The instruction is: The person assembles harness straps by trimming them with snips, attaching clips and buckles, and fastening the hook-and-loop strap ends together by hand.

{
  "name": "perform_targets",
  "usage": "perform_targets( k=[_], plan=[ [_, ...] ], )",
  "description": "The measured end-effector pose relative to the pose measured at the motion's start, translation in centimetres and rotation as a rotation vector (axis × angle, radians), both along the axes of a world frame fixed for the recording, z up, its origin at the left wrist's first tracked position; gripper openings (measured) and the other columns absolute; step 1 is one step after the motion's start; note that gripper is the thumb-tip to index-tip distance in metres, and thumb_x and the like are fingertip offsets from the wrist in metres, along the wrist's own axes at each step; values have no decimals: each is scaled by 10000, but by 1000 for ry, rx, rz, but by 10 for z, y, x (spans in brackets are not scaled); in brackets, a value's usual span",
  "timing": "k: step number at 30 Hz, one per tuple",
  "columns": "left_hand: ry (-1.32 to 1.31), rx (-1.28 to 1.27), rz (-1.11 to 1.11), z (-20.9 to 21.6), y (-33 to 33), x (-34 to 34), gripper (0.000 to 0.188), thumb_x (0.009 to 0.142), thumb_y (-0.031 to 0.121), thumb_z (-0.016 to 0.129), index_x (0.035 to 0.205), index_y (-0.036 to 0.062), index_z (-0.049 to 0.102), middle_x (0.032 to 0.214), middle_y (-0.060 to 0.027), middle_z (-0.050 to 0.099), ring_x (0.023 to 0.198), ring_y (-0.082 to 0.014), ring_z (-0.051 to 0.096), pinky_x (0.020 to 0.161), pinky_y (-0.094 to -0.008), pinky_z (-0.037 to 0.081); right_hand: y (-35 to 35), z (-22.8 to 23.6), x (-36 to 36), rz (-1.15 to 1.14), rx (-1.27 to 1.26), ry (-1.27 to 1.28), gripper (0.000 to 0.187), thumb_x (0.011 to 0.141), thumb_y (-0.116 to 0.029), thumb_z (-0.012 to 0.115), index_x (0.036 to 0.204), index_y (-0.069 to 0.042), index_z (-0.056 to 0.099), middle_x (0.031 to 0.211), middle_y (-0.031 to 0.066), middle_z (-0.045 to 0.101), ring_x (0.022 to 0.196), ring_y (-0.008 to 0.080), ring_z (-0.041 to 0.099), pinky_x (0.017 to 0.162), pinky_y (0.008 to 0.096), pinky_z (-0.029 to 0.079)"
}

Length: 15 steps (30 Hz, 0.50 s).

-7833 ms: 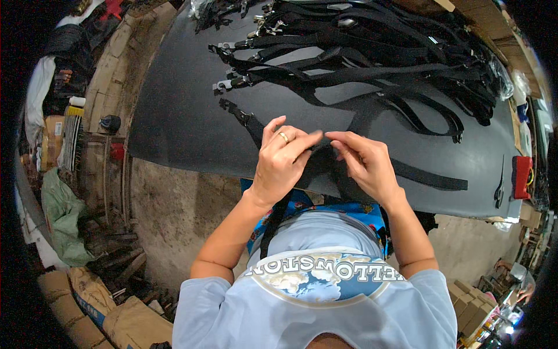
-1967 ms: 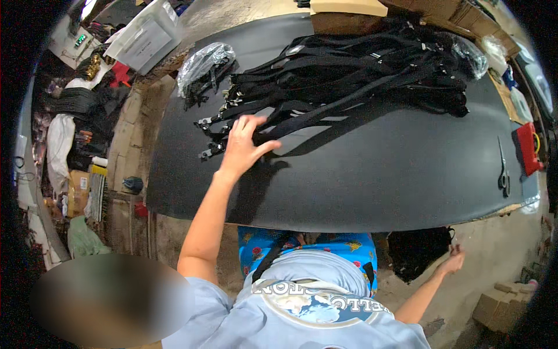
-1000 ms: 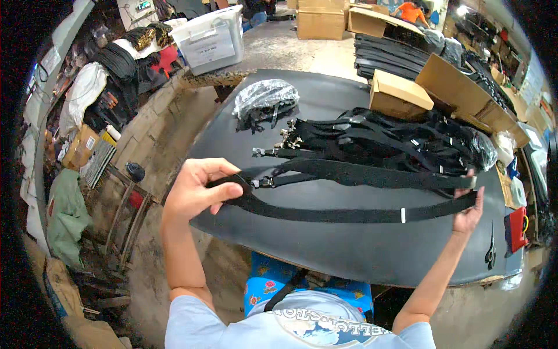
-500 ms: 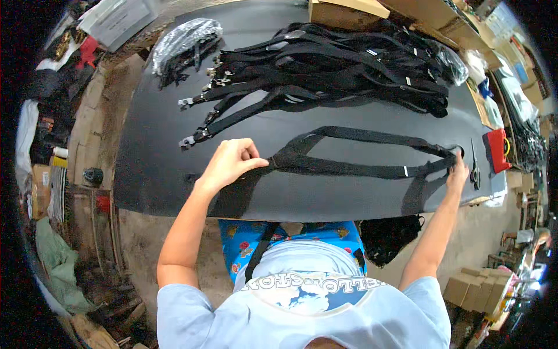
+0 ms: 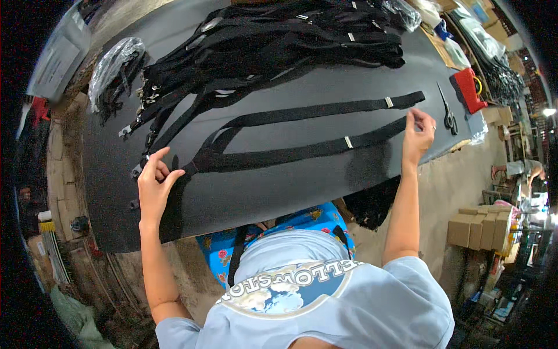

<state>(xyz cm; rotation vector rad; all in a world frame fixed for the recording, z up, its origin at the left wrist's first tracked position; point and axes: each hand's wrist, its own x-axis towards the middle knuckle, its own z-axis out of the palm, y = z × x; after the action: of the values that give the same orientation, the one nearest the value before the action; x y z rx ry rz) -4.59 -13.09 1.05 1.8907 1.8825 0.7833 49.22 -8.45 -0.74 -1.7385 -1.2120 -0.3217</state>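
Pinching the junction end of the black Y-shaped strap (image 5: 290, 136) with left hand (image 5: 154, 186) fingers (image 5: 165, 173), thumb and index closed on the webbing where the branches merge, near the table's left side. Right hand (image 5: 417, 135) fingertips (image 5: 414, 116) narrow, touching the far-right end of the nearer branch; firm grip or light touch, cannot tell.

Versus half a second ago: strap now lying flat and spread, both branches pulled straighter across the table; right hand lifted slightly off the tail ends; left hand shifted a little toward the near-left, fingers opened from a fist into a pinch. Versus one second ago: strap no longer held up in the air, now down on the surface.

Edges and room: dark grey table top (image 5: 279, 192) with bare strip between strap and near edge, running the full width. Near edge just below the left wrist. Right hand sits close to the table's right edge. Pile of black straps (image 5: 273, 46) along the far side, just beyond the far branch. Scissors (image 5: 449, 113) and red object (image 5: 468, 90) at the far right, right of the strap ends. Clear bag of straps (image 5: 116, 70) far left.

Long axis: running left to right, slightly rising to the far right. Single stem end pointing left at left hand, two branches fanning right, silver adjusters (image 5: 388, 102) near the right ends.
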Motion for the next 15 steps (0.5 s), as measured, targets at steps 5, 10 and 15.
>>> perform_targets(
  k=[5, 10, 15],
  plan=[
    [-40, 241, -78, 0, 5, 8, 487, 738, 28, 790, 1202, 66, 646, 835, -57, 606, 770, -150, 572, 716, -298, 475, -30, 21, -48, 503, -422, 510, 114, 807, -58, 752, 905, -12, 714, 806, 58, 676, 667, 103, 597, 619, 248, 476],
    [-54, 393, -320, 28, 32, 93, 364, 753, 57, 772, 1105, 53, 679, 944, -107, 654, 881, -242, 626, 813, -355, 503, -32, 15, -75, 464, -587, 352, 204, 743, -157, 806, 799, 15, 711, 729, 98, 676, 617, 132, 603, 587, 275, 478],
    [-79, 289, -703, -8, 42, 208, 566, 674, 247, 819, 1145, 1, 623, 1117, -155, 622, 1071, -332, 562, 931, -423, 454, -26, 5, -94, 420, -690, 261, 269, 719, -220, 827, 788, 12, 709, 708, 119, 681, 632, 168, 638, 614, 299, 504]
  ],
)
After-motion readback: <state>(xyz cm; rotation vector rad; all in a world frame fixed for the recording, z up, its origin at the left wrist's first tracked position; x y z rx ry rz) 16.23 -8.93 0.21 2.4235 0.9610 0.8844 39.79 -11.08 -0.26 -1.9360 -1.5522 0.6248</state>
